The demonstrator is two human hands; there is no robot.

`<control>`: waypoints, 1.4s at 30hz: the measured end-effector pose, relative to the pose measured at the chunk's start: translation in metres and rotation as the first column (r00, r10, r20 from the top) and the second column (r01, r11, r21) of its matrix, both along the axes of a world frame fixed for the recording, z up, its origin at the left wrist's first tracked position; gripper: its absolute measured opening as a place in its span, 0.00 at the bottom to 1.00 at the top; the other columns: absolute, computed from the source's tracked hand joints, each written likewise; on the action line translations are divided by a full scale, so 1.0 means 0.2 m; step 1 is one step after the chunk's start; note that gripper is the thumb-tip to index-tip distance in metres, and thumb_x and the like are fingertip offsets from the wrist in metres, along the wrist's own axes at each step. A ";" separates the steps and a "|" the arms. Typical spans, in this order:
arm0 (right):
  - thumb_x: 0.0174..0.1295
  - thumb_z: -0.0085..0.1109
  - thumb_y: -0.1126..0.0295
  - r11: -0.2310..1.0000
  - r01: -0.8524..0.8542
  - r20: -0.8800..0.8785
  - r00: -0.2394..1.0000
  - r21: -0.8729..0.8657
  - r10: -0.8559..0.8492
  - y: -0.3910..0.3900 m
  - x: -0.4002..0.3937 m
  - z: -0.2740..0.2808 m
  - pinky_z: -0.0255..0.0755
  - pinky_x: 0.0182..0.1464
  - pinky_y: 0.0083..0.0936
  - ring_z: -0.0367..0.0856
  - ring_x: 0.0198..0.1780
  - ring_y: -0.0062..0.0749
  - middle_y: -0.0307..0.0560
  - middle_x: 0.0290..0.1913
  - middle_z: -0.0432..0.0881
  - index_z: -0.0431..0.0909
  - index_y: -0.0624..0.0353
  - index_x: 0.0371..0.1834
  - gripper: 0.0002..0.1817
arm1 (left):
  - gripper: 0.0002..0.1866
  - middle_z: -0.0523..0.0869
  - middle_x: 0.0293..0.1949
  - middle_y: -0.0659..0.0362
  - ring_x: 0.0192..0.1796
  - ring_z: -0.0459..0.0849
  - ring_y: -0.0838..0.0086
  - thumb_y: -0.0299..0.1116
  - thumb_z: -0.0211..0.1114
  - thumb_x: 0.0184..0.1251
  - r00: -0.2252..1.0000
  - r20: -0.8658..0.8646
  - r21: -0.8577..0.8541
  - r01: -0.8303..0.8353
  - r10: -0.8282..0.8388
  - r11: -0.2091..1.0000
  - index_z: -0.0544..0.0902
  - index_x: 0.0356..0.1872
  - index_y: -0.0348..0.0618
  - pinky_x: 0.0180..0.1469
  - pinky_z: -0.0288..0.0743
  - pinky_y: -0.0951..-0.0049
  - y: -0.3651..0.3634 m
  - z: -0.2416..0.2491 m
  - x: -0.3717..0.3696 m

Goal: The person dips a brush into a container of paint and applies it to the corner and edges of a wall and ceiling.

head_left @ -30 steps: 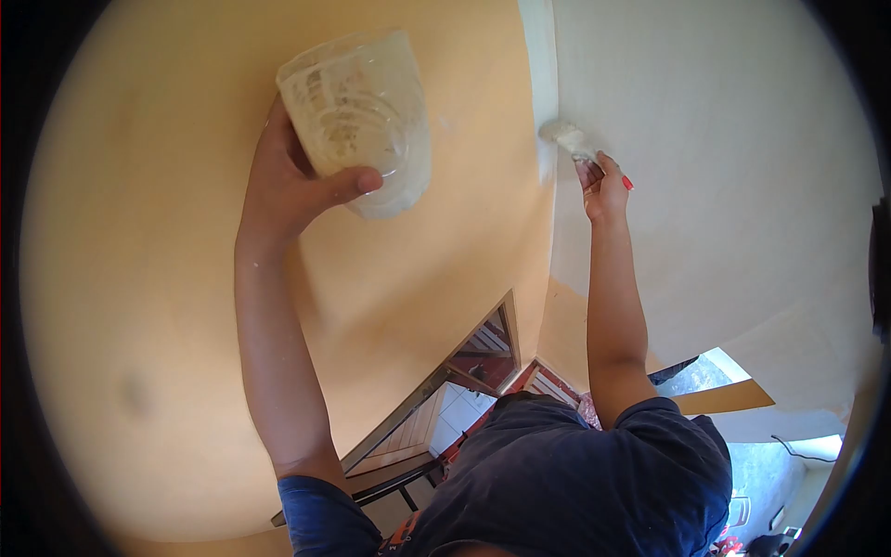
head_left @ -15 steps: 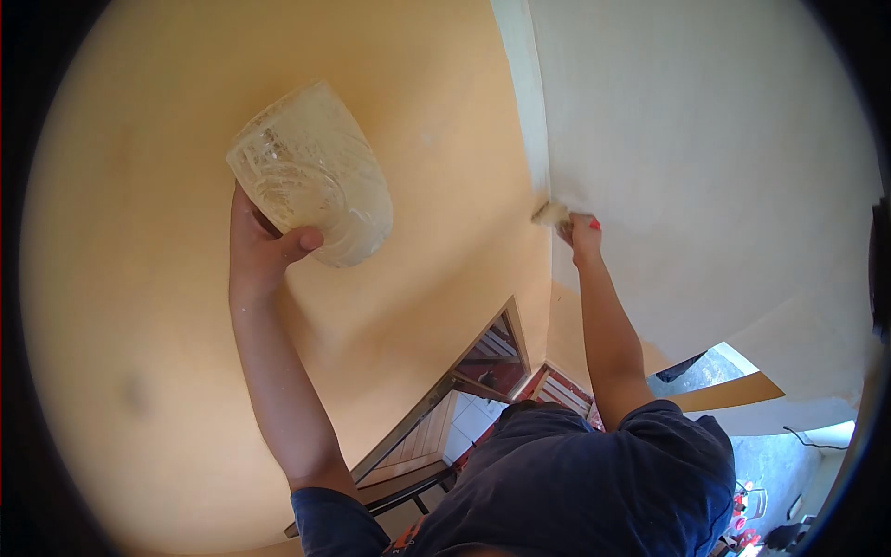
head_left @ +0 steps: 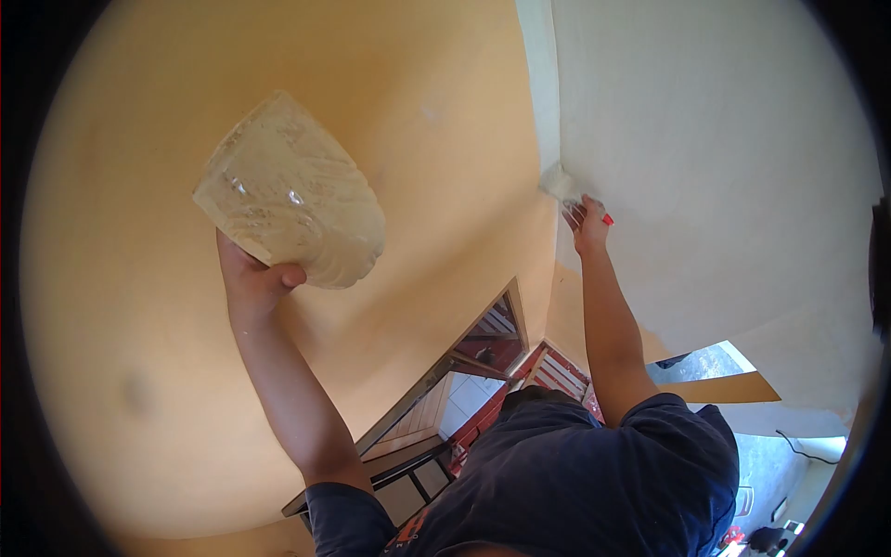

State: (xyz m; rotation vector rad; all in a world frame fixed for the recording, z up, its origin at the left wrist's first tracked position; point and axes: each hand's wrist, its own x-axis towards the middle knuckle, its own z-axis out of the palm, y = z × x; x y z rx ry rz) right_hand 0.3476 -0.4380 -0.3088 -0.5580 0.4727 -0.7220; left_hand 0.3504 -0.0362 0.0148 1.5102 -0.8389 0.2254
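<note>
My left hand [head_left: 258, 283] grips a translucent plastic container [head_left: 297, 200] smeared with pale paint, its thumb pressed on the outside, in front of the orange wall [head_left: 445, 130]. My right hand [head_left: 587, 226] is closed round a paintbrush [head_left: 561, 184] with a red handle end. The bristles touch the corner where the orange wall meets the pale grey-white wall [head_left: 705, 167]. A pale painted strip [head_left: 541, 74] runs along that corner above the brush.
Below the orange wall is a dark-framed opening [head_left: 506, 325]. A wooden door [head_left: 413, 422] and white tiles [head_left: 469, 399] show lower down. Another opening [head_left: 715, 364] lies at the lower right, with a dark cable [head_left: 807, 455] beyond.
The brush and my right hand have moved up slightly along the corner. My left hand and the container have shifted a little left and down in view, and the view itself has shifted slightly.
</note>
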 end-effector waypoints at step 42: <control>0.56 0.54 0.67 0.997 0.072 0.161 0.984 0.030 -0.075 -0.03 0.04 0.13 0.75 0.40 0.31 0.75 0.31 0.31 0.42 0.29 0.74 0.68 0.56 0.37 0.09 | 0.57 0.74 0.51 0.51 0.51 0.76 0.64 0.48 0.82 0.20 0.996 0.014 -0.195 0.091 -0.090 0.976 0.62 0.57 0.31 0.50 0.76 0.63 -0.13 -0.43 -0.05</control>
